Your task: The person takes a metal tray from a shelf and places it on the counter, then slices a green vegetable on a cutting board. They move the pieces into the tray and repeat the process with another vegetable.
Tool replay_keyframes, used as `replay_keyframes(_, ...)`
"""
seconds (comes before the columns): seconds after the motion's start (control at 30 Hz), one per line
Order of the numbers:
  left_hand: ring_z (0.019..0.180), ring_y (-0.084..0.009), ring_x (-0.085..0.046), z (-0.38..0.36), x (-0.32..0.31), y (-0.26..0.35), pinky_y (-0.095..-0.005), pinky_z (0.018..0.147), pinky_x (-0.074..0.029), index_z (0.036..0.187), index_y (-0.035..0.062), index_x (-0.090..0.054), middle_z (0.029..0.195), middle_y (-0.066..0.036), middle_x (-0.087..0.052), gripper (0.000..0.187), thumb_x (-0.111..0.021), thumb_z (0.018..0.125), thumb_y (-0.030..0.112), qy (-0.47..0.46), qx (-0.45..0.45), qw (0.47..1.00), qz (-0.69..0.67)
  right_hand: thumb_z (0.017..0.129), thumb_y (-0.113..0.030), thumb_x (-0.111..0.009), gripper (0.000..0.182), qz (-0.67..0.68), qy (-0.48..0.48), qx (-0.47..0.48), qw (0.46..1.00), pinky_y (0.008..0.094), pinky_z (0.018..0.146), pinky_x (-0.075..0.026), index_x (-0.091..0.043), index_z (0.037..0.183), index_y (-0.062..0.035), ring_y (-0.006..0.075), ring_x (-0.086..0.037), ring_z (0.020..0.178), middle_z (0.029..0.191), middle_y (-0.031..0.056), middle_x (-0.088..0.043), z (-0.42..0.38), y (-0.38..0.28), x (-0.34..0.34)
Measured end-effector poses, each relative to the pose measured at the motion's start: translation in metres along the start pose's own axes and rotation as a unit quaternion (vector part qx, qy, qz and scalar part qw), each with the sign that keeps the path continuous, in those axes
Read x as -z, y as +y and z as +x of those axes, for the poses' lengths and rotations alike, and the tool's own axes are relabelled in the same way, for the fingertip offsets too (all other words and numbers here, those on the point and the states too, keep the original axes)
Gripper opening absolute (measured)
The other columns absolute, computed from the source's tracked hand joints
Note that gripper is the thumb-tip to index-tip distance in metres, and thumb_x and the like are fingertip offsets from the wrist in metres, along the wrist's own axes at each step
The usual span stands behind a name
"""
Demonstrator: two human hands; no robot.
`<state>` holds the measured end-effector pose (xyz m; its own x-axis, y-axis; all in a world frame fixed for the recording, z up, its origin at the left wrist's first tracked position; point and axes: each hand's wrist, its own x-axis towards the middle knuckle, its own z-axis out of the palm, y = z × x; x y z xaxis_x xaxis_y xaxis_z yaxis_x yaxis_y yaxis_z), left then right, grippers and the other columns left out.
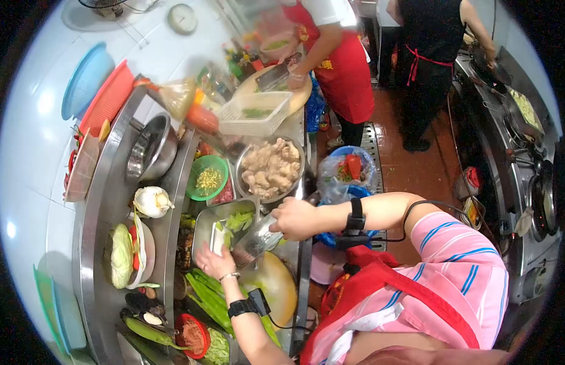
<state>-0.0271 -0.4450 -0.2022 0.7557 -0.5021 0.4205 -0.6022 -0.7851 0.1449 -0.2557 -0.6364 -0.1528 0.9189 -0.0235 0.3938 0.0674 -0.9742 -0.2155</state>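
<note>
gripping a blurred cleaver (256, 241), the right hand (296, 218) clenches; left hand (214, 263) presses half-hidden greens (232, 222), grasp unclear.

Pink shirt (453, 267) with blue stripes, red apron (380, 280), green bowl (207, 178), steel tray (204, 222)

Restaurant kitchen: stoves (526, 152), prep counter (100, 201)

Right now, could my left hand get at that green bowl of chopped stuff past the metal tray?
Probably yes. The left hand rests at the near end of the metal tray, and the green bowl sits just beyond it, uncovered. Only the tray's greens lie between, so reaching over looks free.
</note>
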Motion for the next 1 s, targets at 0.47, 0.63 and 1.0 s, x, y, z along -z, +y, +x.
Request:
replay_keyframes(0.47, 0.097, -0.0325, -0.055, -0.104, -0.066, 0.074, -0.0400, 0.083, -0.045, 0.108, 0.0044, -0.054, 0.108, -0.017, -0.056, 0.030, -0.048, 0.080, 0.011, -0.277, -0.170, 0.933, -0.153, 0.061, -0.020, -0.072, 0.034, 0.073, 0.085, -0.254, 0.961, 0.0383, 0.062, -0.044, -0.064, 0.092, -0.0100, 0.0286, -0.057, 0.073, 0.076, 0.0101, -0.056, -0.073, 0.055, 0.060)
replay_keyframes(0.63, 0.100, -0.0318, -0.053, -0.101, -0.114, 0.091, -0.0436, 0.081, -0.045, 0.115, 0.0147, -0.049, 0.113, -0.014, -0.051, 0.034, -0.034, 0.084, 0.013, -0.372, -0.178, 0.911, 0.017, 0.064, -0.026, -0.070, 0.032, 0.072, 0.123, -0.267, 0.953, 0.0368, 0.066, -0.046, -0.064, 0.093, -0.0122, 0.0275, -0.058, 0.075, 0.079, 0.0092, -0.059, -0.106, 0.054, 0.057)
replay_keyframes(1.0, 0.085, -0.0323, -0.057, -0.094, -0.072, 0.117, -0.0419, 0.072, -0.047, 0.093, 0.0073, -0.057, 0.093, -0.014, -0.057, 0.018, -0.055, 0.078, 0.017, -0.271, -0.202, 0.940, -0.049, 0.064, -0.025, -0.072, 0.033, 0.103, 0.114, -0.348, 0.925, 0.0357, 0.069, -0.046, -0.064, 0.093, -0.0117, 0.0261, -0.058, 0.079, 0.082, 0.0082, -0.059, -0.135, 0.046, 0.065)
